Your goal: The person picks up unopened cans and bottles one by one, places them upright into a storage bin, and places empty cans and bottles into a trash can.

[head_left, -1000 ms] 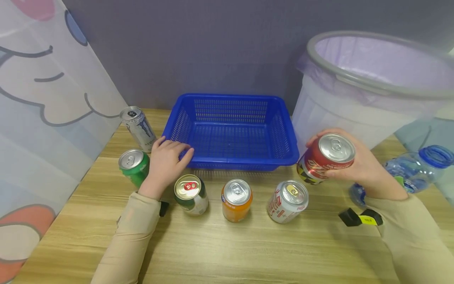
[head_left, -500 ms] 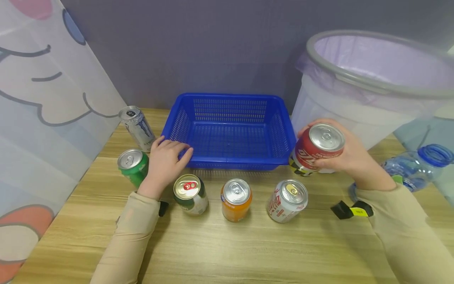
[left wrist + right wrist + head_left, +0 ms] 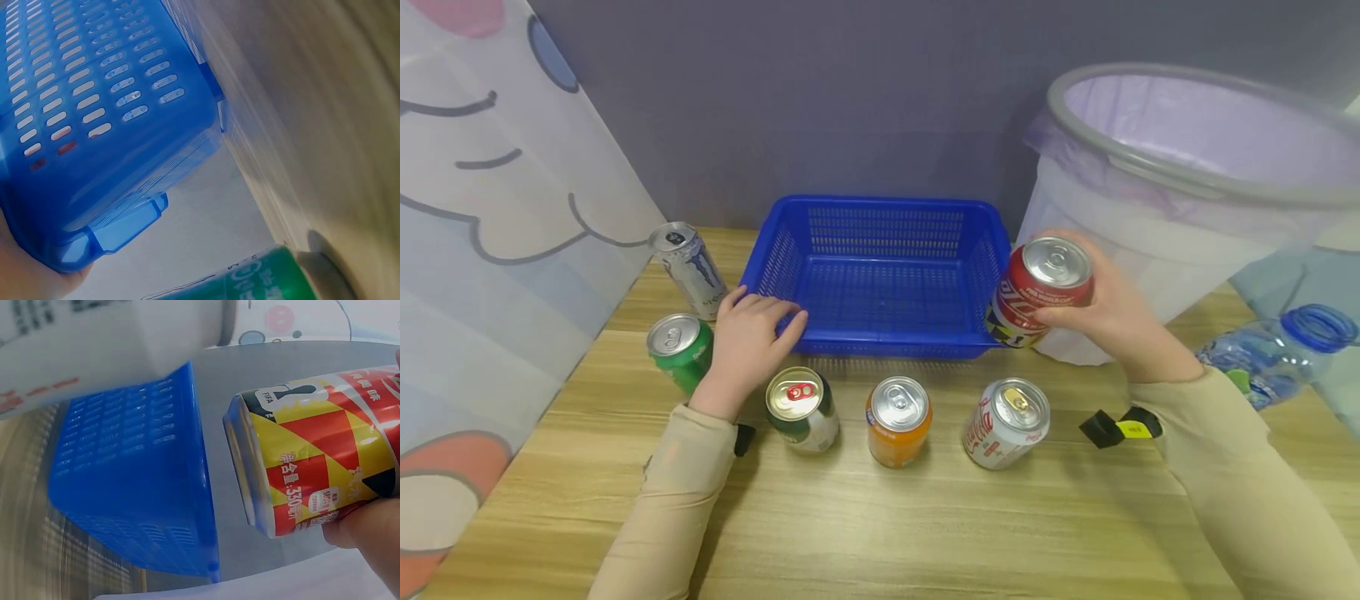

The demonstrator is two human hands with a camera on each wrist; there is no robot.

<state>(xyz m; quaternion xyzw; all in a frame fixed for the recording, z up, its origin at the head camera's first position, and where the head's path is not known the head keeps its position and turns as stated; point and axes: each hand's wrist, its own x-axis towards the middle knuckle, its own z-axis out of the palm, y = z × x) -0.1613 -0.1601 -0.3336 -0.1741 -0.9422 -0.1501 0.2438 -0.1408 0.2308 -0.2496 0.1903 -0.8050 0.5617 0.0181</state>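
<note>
My right hand (image 3: pixel 1108 308) holds a red soda can (image 3: pixel 1026 287) off the table by the right front corner of the blue basket (image 3: pixel 880 340). In the right wrist view the can (image 3: pixel 312 450) is tilted, its base facing the basket wall (image 3: pixel 134 481). My left hand (image 3: pixel 752 346) holds the basket's left front corner, fingers over the rim. Close to that hand stand a green can (image 3: pixel 681 354) and a dark green and white can (image 3: pixel 805 417). Further right are an orange can (image 3: pixel 898 425) and a white Coca-Cola can (image 3: pixel 1003 425).
A tall silver energy drink can (image 3: pixel 692 271) stands at the back left. Behind my right hand is a white bin (image 3: pixel 1075 208) with a purple liner. A clear plastic bottle (image 3: pixel 1277 354) with a blue neck lies at the right.
My right hand has carried the red soda can leftward and slightly away from me, from beside the bin to the basket's right front corner. The left hand has stayed on the basket.
</note>
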